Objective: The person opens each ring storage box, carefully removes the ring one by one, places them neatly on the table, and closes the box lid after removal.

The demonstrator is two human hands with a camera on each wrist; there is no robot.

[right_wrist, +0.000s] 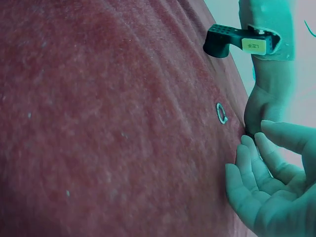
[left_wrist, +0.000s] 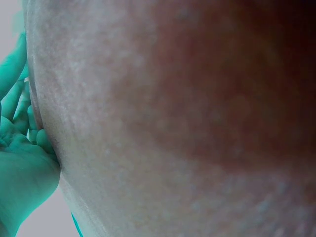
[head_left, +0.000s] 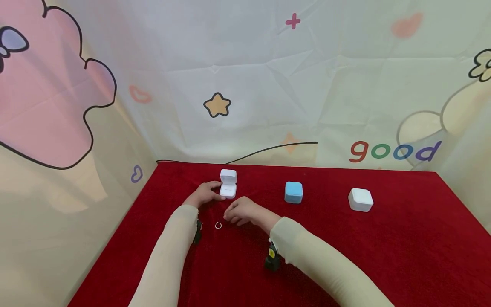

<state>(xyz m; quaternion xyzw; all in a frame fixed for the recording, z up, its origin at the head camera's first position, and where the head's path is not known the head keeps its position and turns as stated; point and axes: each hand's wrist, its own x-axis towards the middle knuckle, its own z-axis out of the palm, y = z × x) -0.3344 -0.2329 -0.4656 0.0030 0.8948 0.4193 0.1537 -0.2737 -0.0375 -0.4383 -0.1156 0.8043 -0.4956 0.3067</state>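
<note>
A white ring box stands with its lid raised at the back left of the red cloth. My left hand holds it from the left, thumb at the front of the base and a finger near the hinge side. A silver-looking ring lies on the cloth in front of the box. Just right of the ring hovers my right hand, fingers loosely bent with nothing between them. In the right wrist view, the ring shows apart from the fingertips. Cloth fills most of the left wrist view, hiding the box there.
A closed light-blue box stands right of the hands, and a closed white box sits farther right. The red cloth covers the table up to a printed curtain at the back.
</note>
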